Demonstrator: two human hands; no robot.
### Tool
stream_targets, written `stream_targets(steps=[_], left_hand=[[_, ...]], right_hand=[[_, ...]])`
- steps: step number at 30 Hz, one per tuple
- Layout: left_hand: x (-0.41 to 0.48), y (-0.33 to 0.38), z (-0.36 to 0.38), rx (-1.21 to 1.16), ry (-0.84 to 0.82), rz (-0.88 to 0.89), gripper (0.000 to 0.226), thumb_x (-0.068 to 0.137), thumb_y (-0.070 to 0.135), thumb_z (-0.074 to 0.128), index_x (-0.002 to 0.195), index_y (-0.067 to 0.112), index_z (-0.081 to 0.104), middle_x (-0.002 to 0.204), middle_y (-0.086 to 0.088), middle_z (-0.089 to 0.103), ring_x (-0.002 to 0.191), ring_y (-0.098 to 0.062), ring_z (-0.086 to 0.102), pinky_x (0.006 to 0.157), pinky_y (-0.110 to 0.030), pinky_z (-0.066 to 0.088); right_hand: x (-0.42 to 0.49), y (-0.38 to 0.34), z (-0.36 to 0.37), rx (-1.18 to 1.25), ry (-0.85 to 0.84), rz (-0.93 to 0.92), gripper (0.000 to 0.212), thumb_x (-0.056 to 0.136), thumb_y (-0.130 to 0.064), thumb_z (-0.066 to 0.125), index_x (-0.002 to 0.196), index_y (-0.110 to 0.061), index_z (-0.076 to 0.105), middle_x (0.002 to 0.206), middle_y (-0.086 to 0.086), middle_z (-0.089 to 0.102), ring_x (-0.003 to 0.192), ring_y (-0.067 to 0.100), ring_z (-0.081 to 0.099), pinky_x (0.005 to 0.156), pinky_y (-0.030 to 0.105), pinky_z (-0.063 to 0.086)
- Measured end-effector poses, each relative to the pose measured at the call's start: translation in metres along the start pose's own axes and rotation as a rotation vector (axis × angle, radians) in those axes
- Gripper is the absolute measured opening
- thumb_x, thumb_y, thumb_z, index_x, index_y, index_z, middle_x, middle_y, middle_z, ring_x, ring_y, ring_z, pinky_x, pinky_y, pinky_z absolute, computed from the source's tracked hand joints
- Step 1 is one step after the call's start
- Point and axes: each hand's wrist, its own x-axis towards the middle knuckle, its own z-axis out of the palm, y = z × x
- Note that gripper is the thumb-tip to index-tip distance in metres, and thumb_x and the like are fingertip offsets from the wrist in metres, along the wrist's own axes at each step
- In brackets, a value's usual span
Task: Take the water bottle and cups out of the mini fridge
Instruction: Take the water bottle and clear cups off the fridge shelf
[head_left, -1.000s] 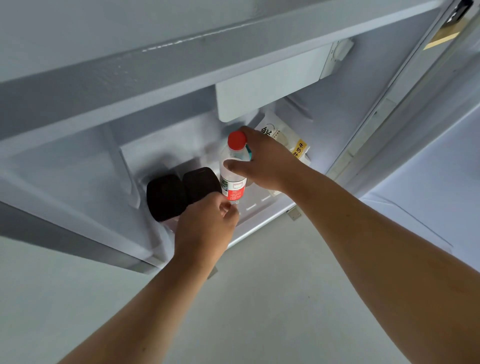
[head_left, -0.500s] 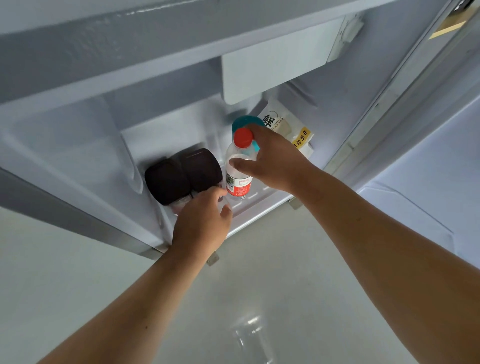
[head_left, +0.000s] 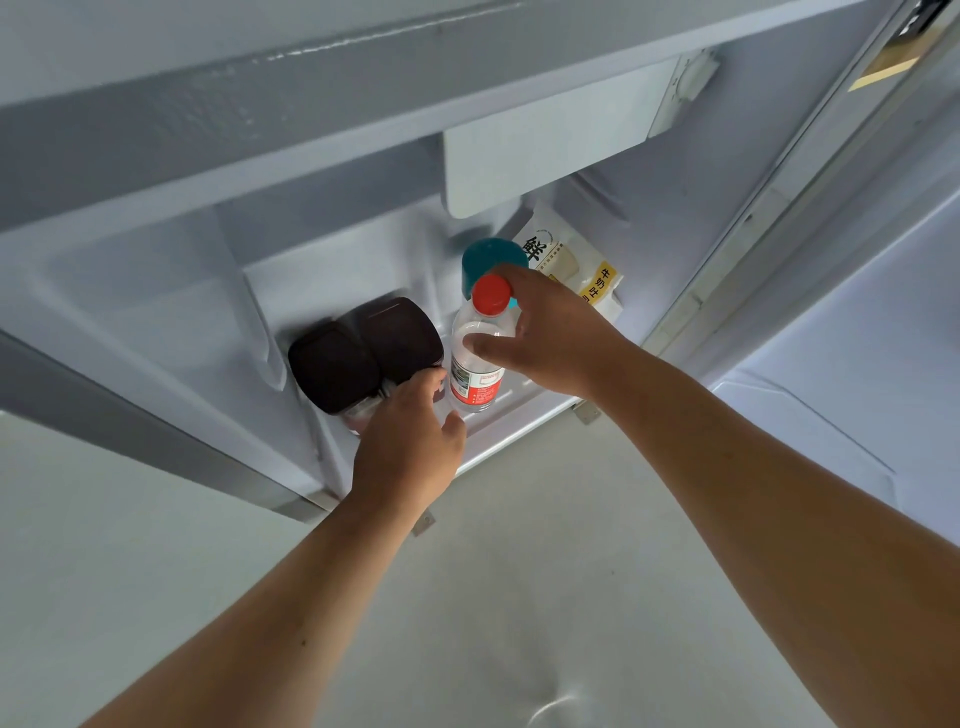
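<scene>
Reaching into an open mini fridge (head_left: 675, 218), a person works both hands along the front edge of its white floor, where everything in the task is still inside. The right hand (head_left: 556, 338) wraps the shoulder of a clear plastic water bottle (head_left: 475, 364), thumb on the near side and fingers round the back just beneath the red screw cap (head_left: 491, 294), a grip that looks suited to lifting it straight up and out; the bottle stands upright near the middle of the front edge, its red-and-white label facing the camera. The left hand (head_left: 410, 441) is partly curled, fingertips touching the nearer of two cups (head_left: 363, 358) with dark, rounded-square, matte lids, which sit side by side toward the front left corner; whether it has yet closed around the cup's clear wall cannot be told from here. A teal cap (head_left: 488, 257) shows directly behind the bottle, half hidden by the fingers, and a white paper-like package (head_left: 571, 260) with printed characters and a yellow tag leans toward the back right corner. The interior walls are smooth moulded plastic, pale and glossy, under a flat white panel (head_left: 545, 150) at the top. Neither item appears lifted clear of the floor.
</scene>
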Motion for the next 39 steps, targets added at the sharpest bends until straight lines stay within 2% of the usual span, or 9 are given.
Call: stream_targets(steps=[5,11,16,20,25,28,30,32,39], left_hand=[[0.003,0.000,0.001,-0.026,0.011,0.014,0.053,0.091,0.029,0.067,0.141,0.025,0.050,0.137,0.010,0.062,0.129,-0.012,0.055,0.100,-0.033,0.044],[0.005,0.006,-0.003,-0.019,-0.008,0.020,0.034,0.088,0.029,0.066,0.121,0.026,0.058,0.119,0.009,0.068,0.114,-0.016,0.063,0.093,-0.044,0.054],[-0.012,-0.002,0.003,0.014,-0.018,-0.012,0.056,0.083,0.029,0.072,0.136,0.023,0.054,0.130,0.003,0.065,0.123,-0.020,0.058,0.099,-0.044,0.050],[-0.025,-0.004,0.004,-0.045,0.080,0.003,0.061,0.083,0.033,0.075,0.139,0.020,0.053,0.134,0.003,0.062,0.124,-0.020,0.058,0.104,-0.043,0.048],[-0.054,-0.006,0.007,0.026,0.099,0.091,0.028,0.083,0.032,0.074,0.106,0.023,0.061,0.101,0.011,0.060,0.094,-0.017,0.063,0.080,-0.032,0.051],[-0.076,-0.018,0.011,0.128,-0.007,0.146,0.018,0.085,0.037,0.069,0.097,0.026,0.061,0.092,0.009,0.061,0.085,-0.015,0.064,0.073,-0.036,0.054],[-0.087,-0.028,0.012,0.117,-0.040,0.123,0.018,0.086,0.038,0.069,0.098,0.027,0.061,0.095,0.010,0.060,0.085,-0.013,0.066,0.071,-0.038,0.056],[-0.093,-0.037,0.014,0.103,-0.007,0.081,0.022,0.085,0.035,0.073,0.102,0.026,0.061,0.103,0.010,0.059,0.085,-0.015,0.068,0.069,-0.036,0.055],[-0.086,-0.041,0.025,0.142,0.073,-0.073,0.080,0.078,0.032,0.085,0.141,0.026,0.037,0.159,-0.002,0.031,0.095,-0.028,0.073,0.074,-0.040,0.056]], right_hand=[[-0.007,0.001,-0.002,0.004,-0.029,0.009,0.052,0.087,-0.046,0.078,0.128,-0.031,0.050,0.089,-0.027,0.046,0.075,-0.006,0.048,0.071,0.009,0.033],[-0.027,-0.006,0.009,0.063,-0.057,-0.014,0.048,0.087,-0.050,0.076,0.123,-0.044,0.046,0.107,-0.026,0.055,0.086,-0.008,0.056,0.077,0.007,0.036],[-0.031,-0.011,0.022,0.089,-0.041,-0.017,0.058,0.089,-0.050,0.074,0.139,-0.038,0.047,0.131,-0.013,0.059,0.108,0.007,0.058,0.094,0.020,0.042],[-0.040,-0.009,0.026,0.109,0.000,0.019,0.061,0.090,-0.051,0.073,0.143,-0.036,0.047,0.130,-0.014,0.058,0.098,0.006,0.061,0.086,0.013,0.042],[-0.053,-0.013,0.035,0.142,0.056,0.085,0.074,0.083,-0.060,0.075,0.146,-0.041,0.040,0.141,-0.015,0.055,0.103,0.009,0.064,0.090,0.027,0.054],[-0.080,-0.009,0.053,0.187,0.220,0.267,0.068,0.073,-0.073,0.069,0.127,-0.041,0.045,0.118,-0.019,0.060,0.081,0.003,0.063,0.066,0.020,0.049],[-0.100,-0.002,0.073,0.135,0.277,0.330,0.041,0.078,-0.063,0.068,0.103,-0.038,0.049,0.093,-0.017,0.061,0.072,0.000,0.058,0.057,0.018,0.038],[-0.115,0.001,0.097,0.125,0.156,0.372,0.025,0.084,-0.052,0.070,0.089,-0.034,0.053,0.080,-0.015,0.062,0.070,0.001,0.059,0.056,0.021,0.037],[-0.101,-0.017,0.151,0.197,0.000,0.556,0.043,0.081,-0.067,0.059,0.115,-0.041,0.052,0.081,-0.018,0.064,0.076,0.000,0.060,0.060,0.022,0.042]])
